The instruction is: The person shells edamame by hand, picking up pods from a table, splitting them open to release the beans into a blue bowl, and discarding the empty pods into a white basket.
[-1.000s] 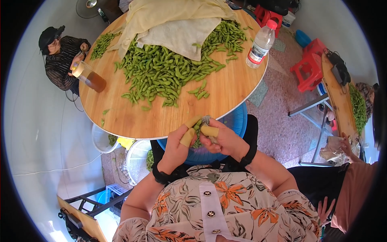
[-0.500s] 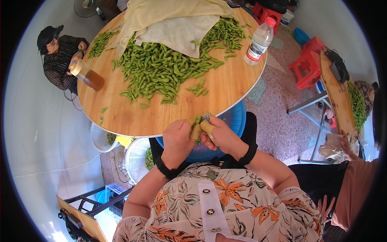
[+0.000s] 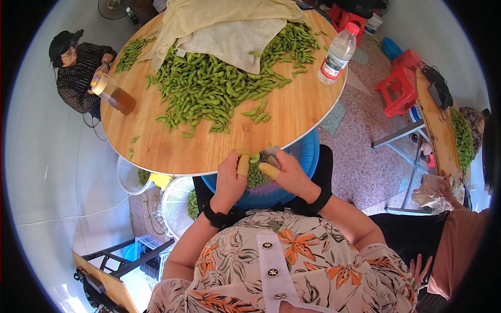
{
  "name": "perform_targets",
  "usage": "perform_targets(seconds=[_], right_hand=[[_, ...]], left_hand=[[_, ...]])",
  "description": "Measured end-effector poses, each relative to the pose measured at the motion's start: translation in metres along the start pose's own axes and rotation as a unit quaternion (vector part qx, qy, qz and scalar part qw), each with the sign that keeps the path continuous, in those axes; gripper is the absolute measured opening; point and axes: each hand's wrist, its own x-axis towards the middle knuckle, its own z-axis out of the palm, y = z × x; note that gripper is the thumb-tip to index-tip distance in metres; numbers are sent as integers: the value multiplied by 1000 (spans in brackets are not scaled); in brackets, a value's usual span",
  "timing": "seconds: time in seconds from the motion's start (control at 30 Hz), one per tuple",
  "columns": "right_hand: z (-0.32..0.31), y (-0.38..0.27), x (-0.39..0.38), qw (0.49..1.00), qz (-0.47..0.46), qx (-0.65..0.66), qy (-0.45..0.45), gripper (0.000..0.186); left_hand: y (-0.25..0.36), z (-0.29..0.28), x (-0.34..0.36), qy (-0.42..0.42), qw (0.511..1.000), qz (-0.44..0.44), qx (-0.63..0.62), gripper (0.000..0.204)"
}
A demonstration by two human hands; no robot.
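Note:
Over the blue basin point(image 3: 311, 156), at the table's near edge, both hands work close together. My left hand point(image 3: 229, 177), a tan cover on its thumb, is closed on a green soybean pod point(image 3: 254, 157). My right hand point(image 3: 296, 177) is just to the right, its covered thumb pointing toward the pod. A greyish, blurred patch hides its fingertips, so what they hold is unclear. Below the hands, shelled green beans point(image 3: 257, 177) lie in the basin. A large heap of pods point(image 3: 203, 88) covers the middle of the round wooden table point(image 3: 167, 151).
Cloths point(image 3: 229, 44) cover the heap's far part. A clear bottle point(image 3: 336, 57) stands right, a jug of brown liquid point(image 3: 117, 96) left. White baskets point(image 3: 177, 203) sit below left. A person point(image 3: 78, 73) is across on the left; another person's arm point(image 3: 451, 193) is at right, near red stools point(image 3: 396, 88).
My hands have moved apart, with the left shifting slightly left and up. The beans in the basin now show between them. The pod stays by the left thumb.

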Motion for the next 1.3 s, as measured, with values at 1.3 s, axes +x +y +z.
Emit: perform_targets(seconds=[1.3], right_hand=[[12,13,11,932,-186,-310,0,28]], left_hand=[[39,-22,-24,-123,976,36,179,9]])
